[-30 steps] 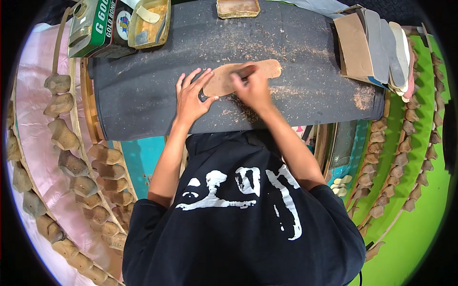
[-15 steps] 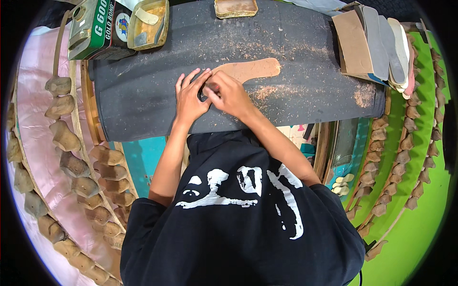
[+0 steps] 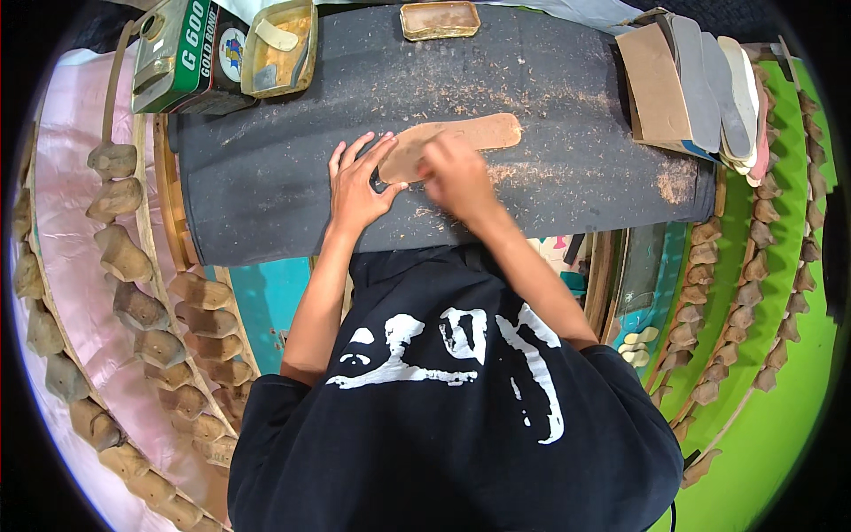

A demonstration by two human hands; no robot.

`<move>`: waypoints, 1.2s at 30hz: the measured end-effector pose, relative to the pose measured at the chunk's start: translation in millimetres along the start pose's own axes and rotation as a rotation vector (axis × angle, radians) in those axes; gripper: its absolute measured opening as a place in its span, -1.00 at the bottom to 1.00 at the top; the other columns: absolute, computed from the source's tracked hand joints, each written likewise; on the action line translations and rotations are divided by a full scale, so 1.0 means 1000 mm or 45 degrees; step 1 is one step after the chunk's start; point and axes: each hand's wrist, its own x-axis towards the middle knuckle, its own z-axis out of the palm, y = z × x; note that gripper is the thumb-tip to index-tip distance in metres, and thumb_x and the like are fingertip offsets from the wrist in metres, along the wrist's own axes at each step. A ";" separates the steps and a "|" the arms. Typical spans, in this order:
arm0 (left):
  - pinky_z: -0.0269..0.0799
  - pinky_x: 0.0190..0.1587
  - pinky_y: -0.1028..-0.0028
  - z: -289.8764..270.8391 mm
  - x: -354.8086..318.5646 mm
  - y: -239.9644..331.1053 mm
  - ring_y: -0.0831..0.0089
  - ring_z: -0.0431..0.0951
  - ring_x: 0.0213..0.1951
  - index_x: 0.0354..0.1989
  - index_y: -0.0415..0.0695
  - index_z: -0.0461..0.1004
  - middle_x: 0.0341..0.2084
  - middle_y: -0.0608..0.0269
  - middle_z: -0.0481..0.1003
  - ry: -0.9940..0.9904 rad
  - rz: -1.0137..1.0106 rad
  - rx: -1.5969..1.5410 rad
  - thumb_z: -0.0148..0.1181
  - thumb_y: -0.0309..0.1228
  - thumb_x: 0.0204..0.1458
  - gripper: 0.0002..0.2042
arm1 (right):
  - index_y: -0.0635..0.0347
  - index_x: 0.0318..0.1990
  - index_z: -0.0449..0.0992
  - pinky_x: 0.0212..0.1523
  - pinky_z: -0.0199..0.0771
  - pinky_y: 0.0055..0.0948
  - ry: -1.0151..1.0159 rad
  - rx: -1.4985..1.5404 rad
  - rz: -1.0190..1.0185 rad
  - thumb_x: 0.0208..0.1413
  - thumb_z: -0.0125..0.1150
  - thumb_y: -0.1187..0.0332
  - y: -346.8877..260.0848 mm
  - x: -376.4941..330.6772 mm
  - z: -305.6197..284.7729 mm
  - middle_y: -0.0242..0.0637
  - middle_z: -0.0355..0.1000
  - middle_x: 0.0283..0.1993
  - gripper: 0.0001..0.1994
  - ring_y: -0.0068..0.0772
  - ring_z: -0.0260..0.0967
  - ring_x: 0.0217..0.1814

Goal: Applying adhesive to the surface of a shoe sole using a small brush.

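Observation:
A tan insole (image 3: 483,133) lies flat on the dark cloth-covered table, its broad end toward the left. My left hand (image 3: 359,182) rests at that broad end, fingers spread, with the thumb and fingertips at its edge. Over the insole's middle, my right hand (image 3: 458,182) is curled closed and a little blurred. Whatever its fingers hold is hidden. Small brown shavings are scattered around the insole.
A green and black can (image 3: 191,58) and a yellowish tray with scraps (image 3: 284,75) stand at the far left. A small shallow container (image 3: 441,19) sits at the far middle. A cardboard box (image 3: 656,84) of sole pieces stands right; wooden shoe lasts (image 3: 124,253) line racks on both sides.
My right hand has moved right, from beside my left hand to over the insole's middle, uncovering the broad end. My left hand has stayed nearly in place.

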 end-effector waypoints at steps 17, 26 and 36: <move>-0.05 0.57 0.00 -0.002 0.000 0.003 0.28 0.36 0.45 0.36 0.12 0.51 0.32 0.44 0.55 0.014 -0.002 0.009 0.63 -0.15 -0.18 -0.21 | 0.22 -0.27 0.43 -0.19 0.48 0.02 0.348 -0.232 0.247 -0.07 0.28 0.61 0.077 -0.018 -0.047 -0.07 0.38 -0.27 -0.79 0.12 0.44 -0.19; -0.03 0.56 -0.03 -0.001 -0.003 0.001 0.23 0.36 0.45 0.35 0.08 0.52 0.33 0.40 0.54 0.015 -0.012 0.006 0.65 -0.15 -0.22 -0.18 | 0.32 -0.21 0.60 -0.18 0.57 -0.13 0.242 0.343 0.379 0.24 0.37 0.39 0.052 -0.019 -0.012 0.01 0.55 -0.24 -0.85 0.08 0.58 -0.27; -0.03 0.56 0.01 -0.002 0.000 0.002 0.26 0.36 0.45 0.38 0.09 0.48 0.30 0.39 0.56 0.022 0.000 0.006 0.64 -0.16 -0.18 -0.17 | 0.31 -0.12 0.47 -0.07 0.55 -0.02 0.191 0.313 0.179 0.11 0.30 0.48 0.018 0.018 0.017 -0.04 0.50 -0.18 -0.79 0.13 0.54 -0.10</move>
